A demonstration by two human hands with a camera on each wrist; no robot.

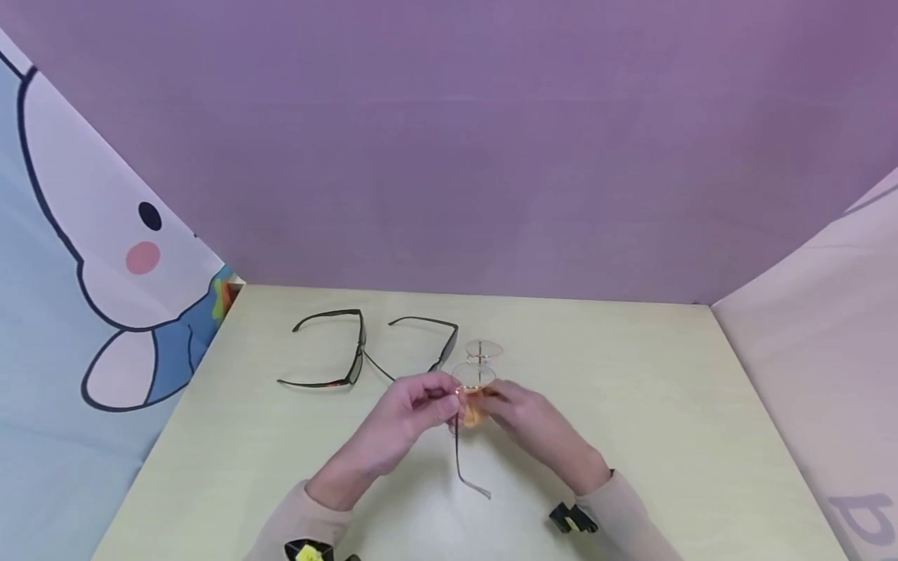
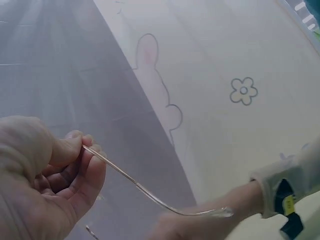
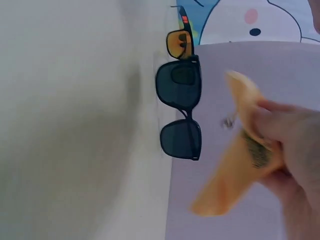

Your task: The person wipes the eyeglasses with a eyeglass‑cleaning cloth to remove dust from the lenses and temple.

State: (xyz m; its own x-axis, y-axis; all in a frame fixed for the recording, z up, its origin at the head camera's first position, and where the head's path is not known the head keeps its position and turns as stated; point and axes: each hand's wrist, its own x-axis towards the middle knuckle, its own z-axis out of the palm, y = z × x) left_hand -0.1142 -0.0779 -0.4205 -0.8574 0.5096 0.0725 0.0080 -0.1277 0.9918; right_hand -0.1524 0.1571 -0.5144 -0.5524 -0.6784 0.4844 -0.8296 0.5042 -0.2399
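Observation:
Thin gold-rimmed eyeglasses are held over the table, one lens nearer the person than the other. My left hand pinches them near the hinge; one temple arm with a clear tip runs out from its fingertips in the left wrist view. My right hand holds a folded orange cloth with a dark printed patch, just below the nearer lens in the head view. In the right wrist view the cloth and hand are blurred, and most of the eyeglasses are hidden.
Black-framed sunglasses with dark lenses lie just beyond my left hand. Further left on the pale table rests another black-framed pair, its lenses amber in the right wrist view. A purple panel stands behind the table.

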